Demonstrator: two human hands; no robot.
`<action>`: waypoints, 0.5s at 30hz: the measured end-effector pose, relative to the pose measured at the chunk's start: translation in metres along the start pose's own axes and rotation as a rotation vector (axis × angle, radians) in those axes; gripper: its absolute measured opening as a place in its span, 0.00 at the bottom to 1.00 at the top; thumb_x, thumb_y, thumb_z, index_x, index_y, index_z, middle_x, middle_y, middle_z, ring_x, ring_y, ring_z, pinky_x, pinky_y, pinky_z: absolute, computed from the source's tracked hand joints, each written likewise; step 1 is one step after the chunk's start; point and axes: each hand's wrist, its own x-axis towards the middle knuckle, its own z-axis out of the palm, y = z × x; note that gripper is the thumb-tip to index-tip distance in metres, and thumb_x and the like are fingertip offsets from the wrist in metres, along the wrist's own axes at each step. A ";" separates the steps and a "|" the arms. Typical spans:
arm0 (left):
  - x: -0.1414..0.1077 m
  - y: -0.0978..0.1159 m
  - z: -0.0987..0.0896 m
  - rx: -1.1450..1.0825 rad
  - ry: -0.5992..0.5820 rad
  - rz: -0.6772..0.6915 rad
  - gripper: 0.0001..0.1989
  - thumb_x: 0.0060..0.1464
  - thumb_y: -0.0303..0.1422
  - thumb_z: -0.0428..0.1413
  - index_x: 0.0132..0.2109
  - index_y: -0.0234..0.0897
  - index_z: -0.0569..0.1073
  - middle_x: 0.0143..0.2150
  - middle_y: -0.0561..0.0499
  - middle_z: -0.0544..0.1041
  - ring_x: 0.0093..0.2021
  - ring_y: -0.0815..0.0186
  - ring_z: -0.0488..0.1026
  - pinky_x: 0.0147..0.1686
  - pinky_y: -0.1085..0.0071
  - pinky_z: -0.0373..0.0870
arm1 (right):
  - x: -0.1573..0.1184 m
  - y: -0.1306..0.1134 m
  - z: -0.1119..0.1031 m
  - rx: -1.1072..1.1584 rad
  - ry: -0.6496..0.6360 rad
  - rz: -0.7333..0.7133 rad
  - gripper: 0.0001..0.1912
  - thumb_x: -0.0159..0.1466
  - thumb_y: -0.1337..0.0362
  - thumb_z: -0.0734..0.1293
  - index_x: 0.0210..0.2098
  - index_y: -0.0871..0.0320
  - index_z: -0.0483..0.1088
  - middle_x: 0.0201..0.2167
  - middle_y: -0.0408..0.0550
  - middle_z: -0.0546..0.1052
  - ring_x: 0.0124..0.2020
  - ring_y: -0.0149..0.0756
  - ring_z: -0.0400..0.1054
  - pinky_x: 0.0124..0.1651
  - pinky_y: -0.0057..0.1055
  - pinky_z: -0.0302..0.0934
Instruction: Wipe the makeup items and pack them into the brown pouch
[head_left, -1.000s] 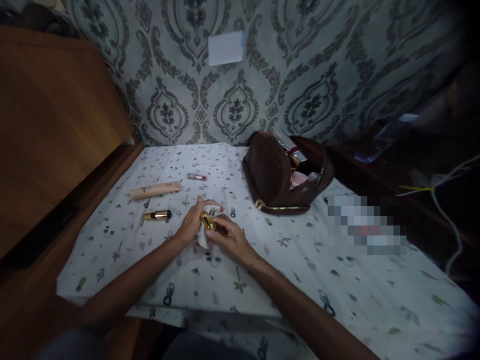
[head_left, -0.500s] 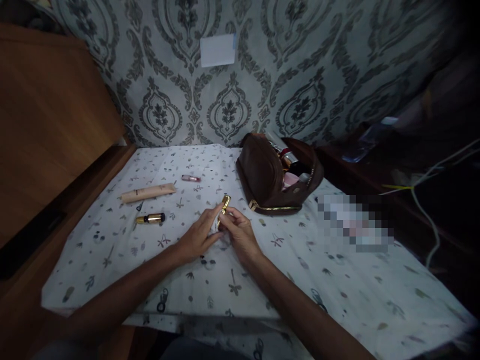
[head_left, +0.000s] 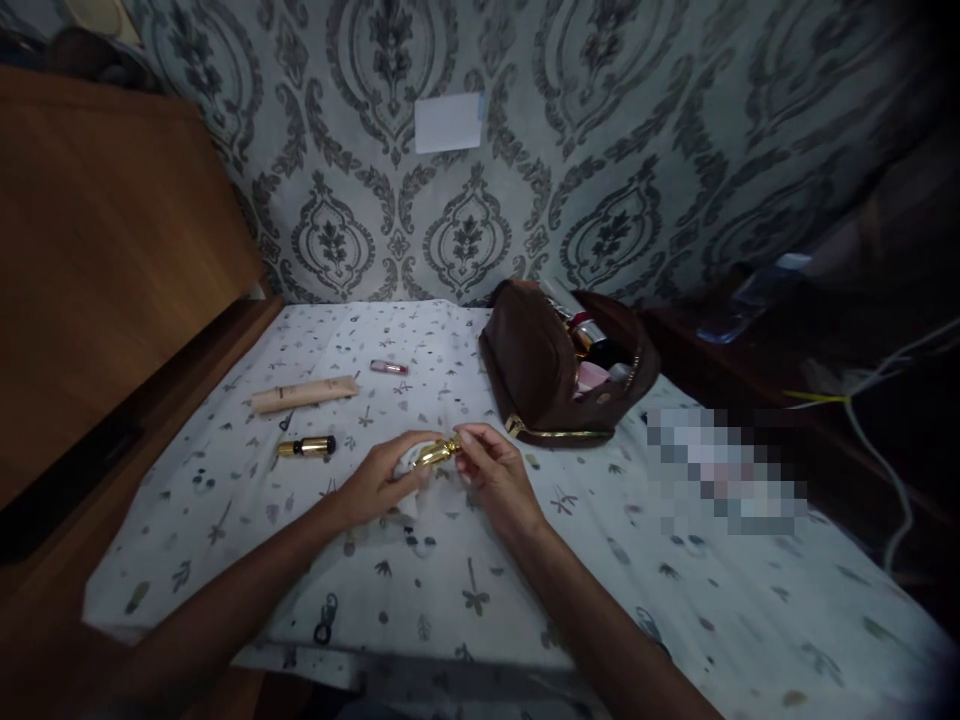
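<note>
A shiny gold lipstick tube (head_left: 433,455) lies level between my two hands above the table. My left hand (head_left: 384,480) grips its left end, with a white tissue (head_left: 409,506) showing under the fingers. The fingertips of my right hand (head_left: 496,472) pinch the tube's right end. To the left on the cloth lie a gold and black cosmetic tube (head_left: 307,446), a beige squeeze tube (head_left: 304,394) and a small pinkish-red tube (head_left: 389,367).
An open brown makeup bag (head_left: 525,365) full of cosmetics stands right of centre. A blurred-out item (head_left: 724,470) lies at the right. White patterned cloth (head_left: 450,620) covers the table. A wooden cabinet (head_left: 112,260) borders the left, and cables (head_left: 874,460) hang at the right.
The gold lipstick tube has turned from nearly upright to level between my hands. My hands have moved slightly apart. The whole view has shifted a little.
</note>
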 end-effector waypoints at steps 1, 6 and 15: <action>0.000 0.001 0.000 -0.050 0.060 -0.063 0.21 0.63 0.43 0.51 0.58 0.38 0.69 0.44 0.46 0.78 0.34 0.66 0.74 0.34 0.72 0.71 | -0.001 0.000 0.001 -0.005 0.000 -0.030 0.21 0.49 0.50 0.77 0.33 0.56 0.73 0.23 0.39 0.71 0.22 0.28 0.63 0.25 0.26 0.57; 0.007 0.005 0.010 -0.496 0.330 -0.335 0.27 0.56 0.52 0.57 0.55 0.39 0.67 0.27 0.57 0.70 0.22 0.72 0.65 0.19 0.78 0.61 | -0.009 0.004 0.005 -0.152 -0.073 -0.201 0.16 0.53 0.51 0.75 0.32 0.55 0.72 0.27 0.43 0.76 0.25 0.32 0.68 0.31 0.31 0.64; 0.005 0.010 0.043 -0.670 0.329 -0.477 0.28 0.49 0.60 0.57 0.37 0.38 0.70 0.26 0.55 0.69 0.27 0.68 0.69 0.27 0.72 0.68 | -0.023 0.003 0.007 -0.654 -0.078 -0.678 0.05 0.64 0.63 0.67 0.37 0.52 0.76 0.29 0.46 0.73 0.31 0.36 0.66 0.36 0.34 0.64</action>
